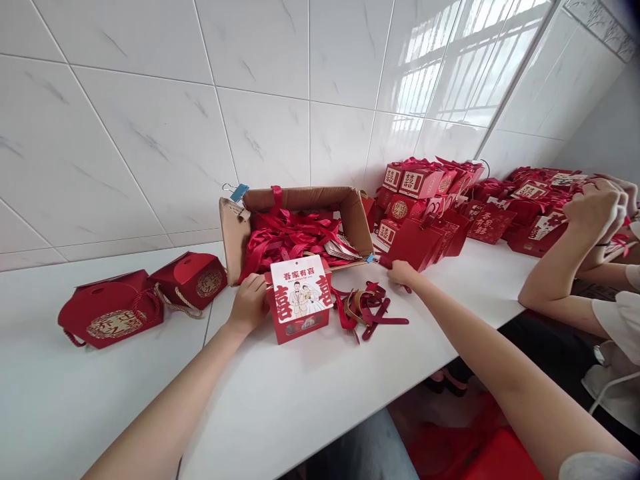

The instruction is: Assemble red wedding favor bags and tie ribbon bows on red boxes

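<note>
My left hand (249,303) is closed on the left side of a small red gift box (302,327). A white card (301,291) with a drawn couple and red characters covers the front of the box. My right hand (403,274) rests on the white table, its fingers pressed round a dark red strap whose ends stick out on both sides. Between the hands lies a loose pile of dark red and gold straps (369,308). Behind the gift box, an open cardboard box (357,217) holds red ribbons (295,233) and a stack of cards (342,249).
Two red boxes with rope handles (117,310) (193,280) stand at the left on the white table (250,413). Stacked red gift boxes (420,183) and red bags (417,243) stand at the back right. Another person's hands (597,210) are raised at the far right.
</note>
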